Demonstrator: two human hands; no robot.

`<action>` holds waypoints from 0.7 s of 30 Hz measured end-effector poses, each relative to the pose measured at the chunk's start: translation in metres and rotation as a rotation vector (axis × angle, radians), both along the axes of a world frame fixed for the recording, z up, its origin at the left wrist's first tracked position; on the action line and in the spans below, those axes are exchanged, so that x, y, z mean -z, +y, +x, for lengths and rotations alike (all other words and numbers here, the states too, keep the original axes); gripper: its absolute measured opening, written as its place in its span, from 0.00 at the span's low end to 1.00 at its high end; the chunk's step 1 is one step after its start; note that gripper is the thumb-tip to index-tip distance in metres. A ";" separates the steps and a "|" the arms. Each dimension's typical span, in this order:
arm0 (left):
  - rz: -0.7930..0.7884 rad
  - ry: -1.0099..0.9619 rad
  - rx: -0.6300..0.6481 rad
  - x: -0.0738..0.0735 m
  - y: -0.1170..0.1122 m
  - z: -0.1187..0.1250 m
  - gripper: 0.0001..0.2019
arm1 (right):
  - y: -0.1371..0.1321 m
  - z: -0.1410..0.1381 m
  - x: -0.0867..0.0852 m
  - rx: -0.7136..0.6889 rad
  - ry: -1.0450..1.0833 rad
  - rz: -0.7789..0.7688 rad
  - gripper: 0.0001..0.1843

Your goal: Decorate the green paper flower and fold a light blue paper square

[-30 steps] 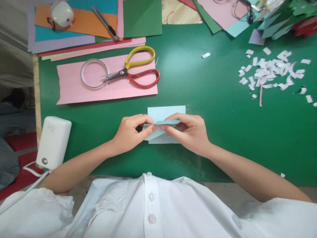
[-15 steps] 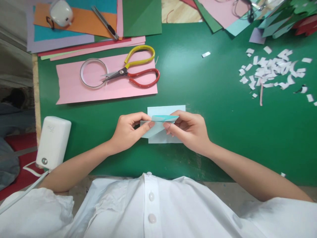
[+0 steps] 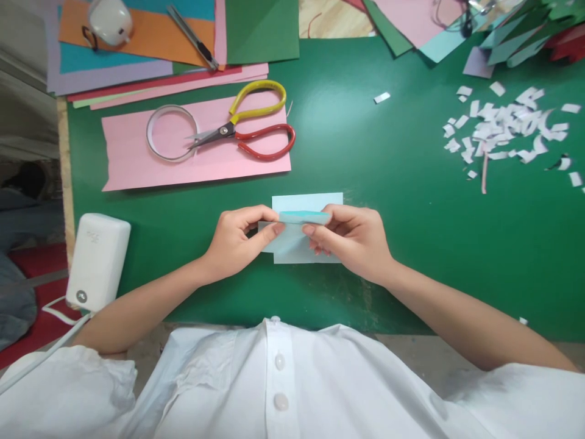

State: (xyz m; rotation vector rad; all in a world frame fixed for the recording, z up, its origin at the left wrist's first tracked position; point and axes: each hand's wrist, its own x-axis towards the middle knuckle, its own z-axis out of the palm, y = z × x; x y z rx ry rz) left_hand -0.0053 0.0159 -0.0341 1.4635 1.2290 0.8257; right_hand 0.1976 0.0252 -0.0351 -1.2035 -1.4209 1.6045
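A folded piece of light blue paper [image 3: 302, 217] is pinched between my two hands, its upper layer bulging to show a brighter turquoise inside. My left hand [image 3: 241, 244] grips its left end between thumb and fingers. At the right end, my right hand [image 3: 354, 242] holds the paper the same way, its lower fingers curled underneath. Below the hands a flat pale blue sheet [image 3: 307, 256] lies on the green table [image 3: 425, 244]. My fingers hide part of both papers.
Scissors [image 3: 226, 130] and a tape ring [image 3: 149, 140] rest on a pink sheet [image 3: 128, 164]. A white power bank [image 3: 99, 259] with a cable stands left. Coloured papers [image 3: 260, 30] and a utility knife [image 3: 192, 36] lie at the back; white paper scraps [image 3: 512, 122] lie right.
The fold's opening has flattened and narrowed, and less of the crossed inner layer shows. Both hands stay in nearly the same place, still holding the paper.
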 end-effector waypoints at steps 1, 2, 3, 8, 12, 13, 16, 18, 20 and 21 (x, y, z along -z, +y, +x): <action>0.001 0.005 0.006 0.000 0.000 0.000 0.09 | 0.000 0.000 0.000 0.000 -0.001 -0.013 0.17; 0.004 0.011 0.014 0.000 0.000 -0.001 0.09 | -0.001 0.001 0.000 0.002 -0.007 -0.021 0.18; 0.009 0.018 0.021 0.001 0.000 -0.001 0.09 | -0.001 0.001 0.000 0.005 -0.016 -0.026 0.18; 0.047 0.054 0.077 0.002 0.001 -0.003 0.08 | -0.001 0.001 -0.001 0.002 -0.019 -0.013 0.20; 0.129 0.080 0.185 0.002 0.003 -0.004 0.07 | 0.000 0.001 -0.002 0.012 0.005 -0.010 0.21; 0.150 0.083 0.211 0.001 0.003 -0.004 0.07 | 0.001 0.001 -0.002 0.014 0.004 -0.006 0.21; 0.165 0.086 0.228 0.001 0.003 -0.004 0.06 | 0.000 0.001 -0.001 0.013 -0.015 0.032 0.21; 0.136 0.082 0.192 0.001 0.002 -0.003 0.06 | 0.000 0.002 0.001 0.000 -0.049 0.091 0.20; 0.100 0.067 0.152 0.001 0.000 -0.003 0.05 | -0.001 0.002 0.003 -0.042 -0.094 0.170 0.19; 0.083 0.055 0.139 0.001 0.000 -0.003 0.05 | -0.001 0.002 0.004 -0.065 -0.118 0.207 0.19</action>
